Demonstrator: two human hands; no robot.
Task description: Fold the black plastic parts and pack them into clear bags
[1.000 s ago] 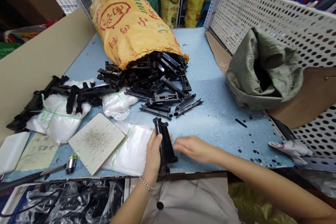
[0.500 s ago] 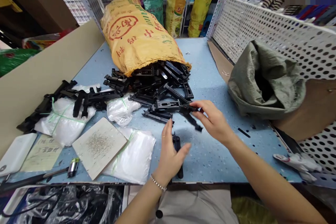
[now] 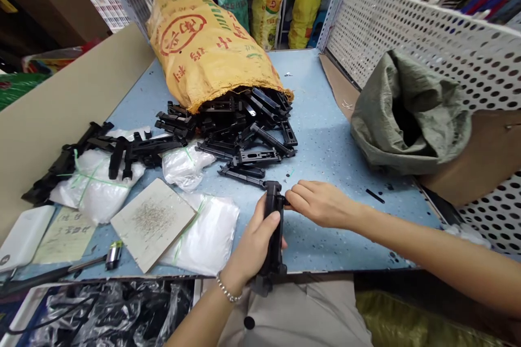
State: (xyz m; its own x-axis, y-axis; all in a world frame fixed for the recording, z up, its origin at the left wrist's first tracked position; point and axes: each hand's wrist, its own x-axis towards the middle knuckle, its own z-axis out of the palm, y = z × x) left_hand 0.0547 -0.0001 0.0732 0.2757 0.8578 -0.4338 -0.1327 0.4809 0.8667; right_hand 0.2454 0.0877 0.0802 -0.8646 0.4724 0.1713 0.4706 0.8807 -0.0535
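Observation:
My left hand [image 3: 256,241] is wrapped round a stack of long black plastic parts [image 3: 273,211], held upright near the table's front edge. My right hand [image 3: 319,203] is pinched against the top right side of that stack, its fingers touching the black parts. A pile of the same black plastic parts [image 3: 240,124] spills from the mouth of a yellow woven sack [image 3: 207,46] lying on the blue table [image 3: 325,141].
White plastic bags [image 3: 205,233] and a grey board [image 3: 152,222] lie left of my hands. More black parts [image 3: 122,149] rest on tied white bags at the left. A green-grey sack [image 3: 407,111] sits at the right by a perforated white panel [image 3: 427,38]. A lighter [image 3: 113,254] lies at the front left.
My right hand came back from the pile with a black part and set it against the stack. My left hand closed round the stack and raised it upright.

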